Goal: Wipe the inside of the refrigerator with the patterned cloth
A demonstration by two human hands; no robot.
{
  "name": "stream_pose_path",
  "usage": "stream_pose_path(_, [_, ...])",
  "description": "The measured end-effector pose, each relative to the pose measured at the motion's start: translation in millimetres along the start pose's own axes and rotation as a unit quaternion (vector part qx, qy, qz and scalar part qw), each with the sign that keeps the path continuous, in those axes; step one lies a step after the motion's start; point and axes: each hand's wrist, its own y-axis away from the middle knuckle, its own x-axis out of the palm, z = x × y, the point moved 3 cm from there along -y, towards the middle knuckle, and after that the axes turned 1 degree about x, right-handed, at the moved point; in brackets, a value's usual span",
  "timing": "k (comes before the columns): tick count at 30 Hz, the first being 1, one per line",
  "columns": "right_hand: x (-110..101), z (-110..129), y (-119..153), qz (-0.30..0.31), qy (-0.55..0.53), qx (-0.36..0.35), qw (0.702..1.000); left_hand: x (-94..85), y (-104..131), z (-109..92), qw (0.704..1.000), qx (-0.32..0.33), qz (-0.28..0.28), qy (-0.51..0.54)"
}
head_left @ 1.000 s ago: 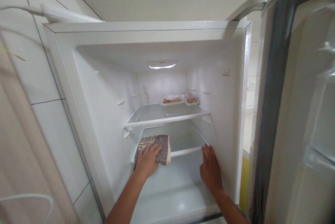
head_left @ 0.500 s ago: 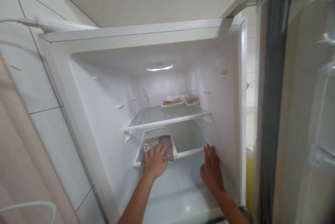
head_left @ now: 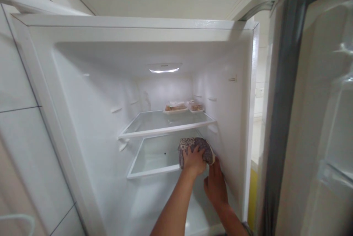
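No text, label, brand or number can be read anywhere here.

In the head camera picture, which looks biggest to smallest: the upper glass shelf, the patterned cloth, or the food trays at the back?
1. upper glass shelf
2. patterned cloth
3. food trays, though they sit farther back, which shrinks them.

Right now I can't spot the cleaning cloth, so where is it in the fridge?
The patterned cloth lies under the left hand at the right end of the lower glass shelf, near the fridge's right wall, just above the right hand.
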Motion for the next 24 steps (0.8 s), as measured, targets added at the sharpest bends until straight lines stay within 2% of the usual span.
stream_pose_path(4, [-5.2,-3.5,-1.0,0.012,0.014,-0.006,1.000,-4.8,7.3,19.0,1.000,0.000,-0.007,-0.009])
stream_pose_path(7, [-9.0,-3.1,-3.3,0.011,0.014,-0.014,1.000,-14.9,23.2,45.9,0.999,-0.033,-0.025,-0.021])
stream_pose_path(12, [-11.7,4.6,-5.2,-0.010,-0.016,-0.001,1.000,-39.8,64.2,120.9,0.990,-0.118,-0.043,-0.068])
stream_pose_path(15, [-9.2,8.6,6.7,0.000,-0.029,0.026,0.999,-52.0,85.0,165.3,0.981,-0.156,-0.050,-0.102])
stream_pose_path(18, [0.8,9.1,31.3,0.068,-0.010,0.038,0.997,-55.4,90.8,188.7,0.980,-0.159,-0.033,-0.113])
stream_pose_path(22, [20.0,5.7,59.9,0.196,0.046,0.033,0.979,-55.3,77.3,196.0,0.979,-0.163,-0.023,-0.119])
stream_pose_path(24, [27.4,3.5,65.1,0.227,0.068,0.039,0.971,-56.0,65.3,198.7,0.980,-0.160,-0.017,-0.119])
